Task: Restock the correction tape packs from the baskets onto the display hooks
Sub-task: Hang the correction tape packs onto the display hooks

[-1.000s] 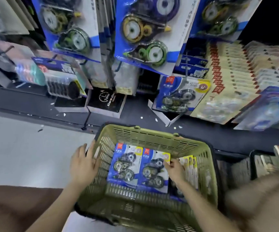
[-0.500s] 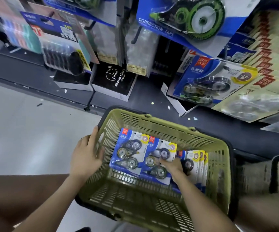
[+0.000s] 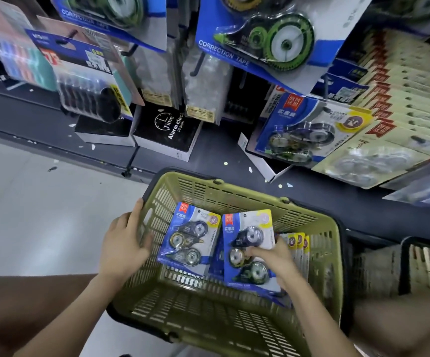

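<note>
A green plastic basket (image 3: 234, 191) stands on the floor below the display. Inside it lie blue correction tape packs. My right hand (image 3: 273, 258) grips one pack (image 3: 247, 228) and tilts it up off the pile. Another pack (image 3: 190, 238) lies flat to its left. More packs (image 3: 297, 243) stand on edge against the basket's right side. My left hand (image 3: 123, 243) holds the basket's left rim, fingers wrapped over the wall. Matching packs (image 3: 296, 132) hang on a display hook above the basket.
Large correction tape packs (image 3: 260, 39) hang overhead. Black alarm clock boxes (image 3: 167, 132) sit on the dark bottom shelf. Beige carded items (image 3: 402, 94) fill the right hooks. A second dark basket (image 3: 425, 266) stands at the right. Grey floor lies to the left.
My right hand has closed on a pack and lifted its top edge out of the pile. The view has moved closer to the basket. My left hand stays on the rim.
</note>
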`<state>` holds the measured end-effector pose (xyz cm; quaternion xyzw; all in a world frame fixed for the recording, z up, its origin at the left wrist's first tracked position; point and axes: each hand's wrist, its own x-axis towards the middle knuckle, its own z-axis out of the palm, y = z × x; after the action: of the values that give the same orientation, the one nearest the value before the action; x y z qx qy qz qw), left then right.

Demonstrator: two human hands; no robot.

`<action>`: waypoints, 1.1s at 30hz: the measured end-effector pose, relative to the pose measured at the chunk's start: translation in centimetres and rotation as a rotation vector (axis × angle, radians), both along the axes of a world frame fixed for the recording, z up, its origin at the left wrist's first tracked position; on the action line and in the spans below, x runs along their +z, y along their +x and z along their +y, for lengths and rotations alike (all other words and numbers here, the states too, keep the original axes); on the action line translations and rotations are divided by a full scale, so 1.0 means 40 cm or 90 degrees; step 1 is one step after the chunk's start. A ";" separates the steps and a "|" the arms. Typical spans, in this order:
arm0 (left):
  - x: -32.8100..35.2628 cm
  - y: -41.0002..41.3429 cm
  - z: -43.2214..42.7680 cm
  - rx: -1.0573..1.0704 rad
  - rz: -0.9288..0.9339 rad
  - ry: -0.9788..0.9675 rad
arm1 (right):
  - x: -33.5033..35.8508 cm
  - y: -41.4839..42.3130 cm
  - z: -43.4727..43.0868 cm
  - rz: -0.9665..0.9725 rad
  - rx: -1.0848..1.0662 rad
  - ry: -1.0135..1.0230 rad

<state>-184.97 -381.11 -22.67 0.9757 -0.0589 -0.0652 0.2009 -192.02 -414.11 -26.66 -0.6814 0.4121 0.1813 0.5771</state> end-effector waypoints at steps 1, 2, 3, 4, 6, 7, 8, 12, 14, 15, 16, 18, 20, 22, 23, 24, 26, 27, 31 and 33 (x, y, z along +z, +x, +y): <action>-0.002 0.001 0.001 0.002 -0.010 0.013 | 0.042 0.004 -0.013 -0.033 -0.008 0.041; 0.006 0.003 -0.004 0.011 -0.022 0.022 | 0.079 0.011 -0.025 -0.070 -0.008 0.094; 0.016 0.003 -0.013 0.024 -0.042 0.018 | 0.120 0.019 -0.033 -0.101 -0.007 0.148; 0.031 0.002 -0.028 0.033 -0.054 0.003 | 0.154 0.025 -0.041 -0.130 0.001 0.202; 0.077 -0.002 -0.077 0.026 -0.068 -0.071 | 0.214 0.041 -0.045 -0.182 0.013 0.278; 0.110 -0.006 -0.106 0.025 -0.048 -0.147 | 0.246 0.050 -0.040 -0.196 0.019 0.299; 0.148 -0.012 -0.133 0.033 0.018 -0.261 | 0.266 0.059 -0.039 -0.211 0.023 0.315; 0.280 -0.023 -0.226 0.114 0.367 -0.722 | 0.364 0.087 -0.015 -0.267 0.021 0.367; 0.321 -0.025 -0.258 0.115 0.382 -0.804 | 0.410 0.091 -0.004 -0.297 0.030 0.382; 0.342 -0.026 -0.273 0.119 0.367 -0.833 | 0.433 0.091 -0.002 -0.308 0.036 0.385; 0.357 -0.024 -0.286 0.125 0.344 -0.850 | 0.452 0.091 -0.004 -0.319 0.048 0.383; 0.388 -0.023 -0.302 0.124 0.300 -0.871 | 0.484 0.091 -0.015 -0.338 0.067 0.364; 0.418 -0.023 -0.312 0.102 0.276 -0.881 | 0.515 0.088 -0.030 -0.365 0.084 0.333; 0.449 -0.022 -0.324 0.065 0.251 -0.856 | 0.545 0.084 -0.046 -0.396 0.088 0.307; 0.466 -0.021 -0.329 0.051 0.233 -0.841 | 0.561 0.083 -0.055 -0.412 0.081 0.298; 0.482 -0.018 -0.334 0.045 0.209 -0.823 | 0.575 0.082 -0.064 -0.427 0.068 0.287; 0.513 -0.008 -0.340 0.036 0.157 -0.785 | 0.602 0.082 -0.084 -0.455 0.037 0.251; 0.530 -0.003 -0.341 0.028 0.129 -0.765 | 0.616 0.082 -0.094 -0.470 0.022 0.227; 0.603 0.010 -0.345 -0.010 0.004 -0.722 | 0.671 0.067 -0.143 -0.553 -0.045 0.125; 0.642 0.014 -0.346 -0.026 -0.054 -0.709 | 0.714 0.054 -0.165 -0.592 -0.062 0.076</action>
<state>-184.39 -394.94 3.00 0.7223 -0.1114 0.0111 0.6824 -189.88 -420.72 1.89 -0.6358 0.1303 -0.1469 0.7464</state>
